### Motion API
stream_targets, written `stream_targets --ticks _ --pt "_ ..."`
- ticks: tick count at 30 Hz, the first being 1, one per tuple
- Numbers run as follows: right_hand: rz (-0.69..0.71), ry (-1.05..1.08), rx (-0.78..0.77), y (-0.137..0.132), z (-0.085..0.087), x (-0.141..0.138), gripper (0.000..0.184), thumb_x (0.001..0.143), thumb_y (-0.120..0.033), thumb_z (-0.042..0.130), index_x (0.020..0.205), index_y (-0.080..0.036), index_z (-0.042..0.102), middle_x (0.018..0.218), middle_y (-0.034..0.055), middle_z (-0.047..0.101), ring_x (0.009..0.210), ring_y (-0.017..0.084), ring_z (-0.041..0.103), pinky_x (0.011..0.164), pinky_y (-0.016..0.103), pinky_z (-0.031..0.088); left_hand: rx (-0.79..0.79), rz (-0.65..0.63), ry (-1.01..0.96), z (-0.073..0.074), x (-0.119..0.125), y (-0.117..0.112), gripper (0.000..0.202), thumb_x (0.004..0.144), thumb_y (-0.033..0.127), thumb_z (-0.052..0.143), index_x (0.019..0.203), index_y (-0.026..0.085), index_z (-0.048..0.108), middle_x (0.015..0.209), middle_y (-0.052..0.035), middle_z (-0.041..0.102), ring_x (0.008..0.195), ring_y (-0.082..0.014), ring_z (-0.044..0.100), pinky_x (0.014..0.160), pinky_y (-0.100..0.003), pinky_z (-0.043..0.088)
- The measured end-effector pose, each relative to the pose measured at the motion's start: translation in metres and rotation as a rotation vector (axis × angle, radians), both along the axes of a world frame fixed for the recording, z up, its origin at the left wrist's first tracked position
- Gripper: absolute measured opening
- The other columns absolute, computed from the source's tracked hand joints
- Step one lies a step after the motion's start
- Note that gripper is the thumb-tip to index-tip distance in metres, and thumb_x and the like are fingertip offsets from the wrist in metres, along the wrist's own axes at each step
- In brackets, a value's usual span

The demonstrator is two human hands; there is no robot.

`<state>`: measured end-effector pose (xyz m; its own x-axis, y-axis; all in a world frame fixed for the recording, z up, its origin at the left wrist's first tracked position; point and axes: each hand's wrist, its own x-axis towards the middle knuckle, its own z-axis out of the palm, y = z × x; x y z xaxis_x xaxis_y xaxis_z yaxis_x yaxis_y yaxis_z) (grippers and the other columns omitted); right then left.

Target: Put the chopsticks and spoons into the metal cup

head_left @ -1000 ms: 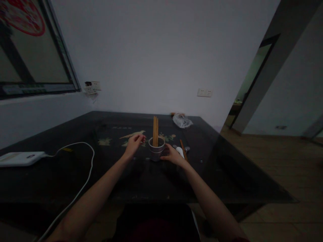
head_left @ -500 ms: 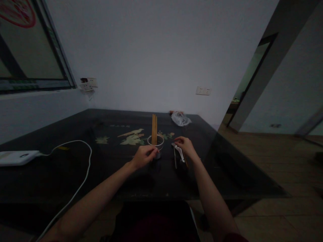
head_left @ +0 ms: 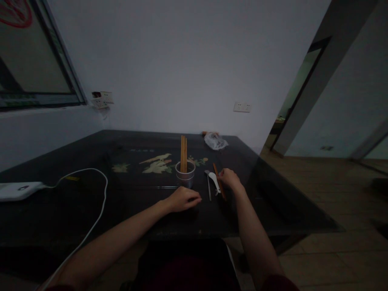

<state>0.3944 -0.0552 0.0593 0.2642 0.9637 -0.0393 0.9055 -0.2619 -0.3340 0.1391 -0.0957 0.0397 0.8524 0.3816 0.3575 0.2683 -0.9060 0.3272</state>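
Observation:
A metal cup stands upright on the dark table with several wooden chopsticks leaning in it. Just in front of the cup, my left hand rests loosely curled near the tabletop, and nothing shows in its fingers. To the right lie a thin metal spoon, a white soup spoon and a pair of brown chopsticks, side by side. My right hand has its fingertips pinched at the middle of that pair; the fingers partly cover it.
A crumpled clear plastic bag lies at the table's back edge by the wall. On the left, a white device trails a white cable across the table. Wall sockets sit above the table.
My left hand has left the cup's side and come nearer to me and slightly right. My right hand has shifted from above the spoons to the chopsticks on the right.

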Motion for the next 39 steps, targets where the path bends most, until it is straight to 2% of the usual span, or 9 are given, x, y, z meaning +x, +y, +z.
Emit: stream_targets --ticks 4,9,21,30,39 --pt "0.001 -0.018 -0.012 -0.001 0.0 -0.002 0.028 0.076 -0.032 0.062 0.1 -0.016 0.059 0.106 0.0162 0.066 0.098 0.027 0.063 0.07 0.028 0.043 -0.021 0.014 0.034 0.0 0.001 -0.001 0.025 0.093 0.029 0.041 0.089 0.017 0.063 0.076 -0.0023 0.067 0.068 -0.0111 0.061 0.063 -0.019 0.039" --pt "0.019 -0.032 -0.034 0.0 -0.003 -0.003 0.03 0.078 -0.03 0.06 0.104 -0.017 0.055 0.109 0.0162 0.065 0.1 0.028 0.063 0.073 0.03 0.043 -0.057 0.035 0.08 -0.001 0.003 -0.003 0.022 0.092 0.028 0.043 0.101 0.019 0.06 0.079 -0.0007 0.067 0.068 -0.0107 0.061 0.063 -0.018 0.04" --pt "0.038 -0.024 -0.027 0.001 -0.007 -0.008 0.026 0.075 -0.021 0.059 0.1 -0.016 0.054 0.106 0.0176 0.065 0.099 0.029 0.063 0.073 0.031 0.043 -0.088 0.015 0.066 0.002 0.004 -0.005 0.022 0.091 0.028 0.044 0.098 0.02 0.063 0.082 -0.0021 0.068 0.072 -0.0129 0.063 0.065 -0.02 0.041" --pt "0.07 -0.059 -0.038 0.006 -0.015 -0.008 0.027 0.074 -0.02 0.062 0.099 -0.015 0.053 0.103 0.0167 0.066 0.099 0.029 0.063 0.073 0.031 0.044 -0.085 0.018 0.102 0.002 0.006 -0.004 0.022 0.092 0.029 0.044 0.098 0.02 0.063 0.083 -0.0024 0.069 0.073 -0.0127 0.062 0.066 -0.019 0.04" --pt "0.068 -0.068 -0.03 0.005 -0.014 -0.011 0.028 0.073 -0.018 0.063 0.099 -0.015 0.052 0.103 0.0174 0.065 0.1 0.03 0.063 0.075 0.032 0.045 -0.086 0.003 0.084 0.003 0.006 -0.004 0.021 0.091 0.029 0.044 0.096 0.02 0.063 0.082 -0.0019 0.068 0.072 -0.0124 0.062 0.064 -0.019 0.039"
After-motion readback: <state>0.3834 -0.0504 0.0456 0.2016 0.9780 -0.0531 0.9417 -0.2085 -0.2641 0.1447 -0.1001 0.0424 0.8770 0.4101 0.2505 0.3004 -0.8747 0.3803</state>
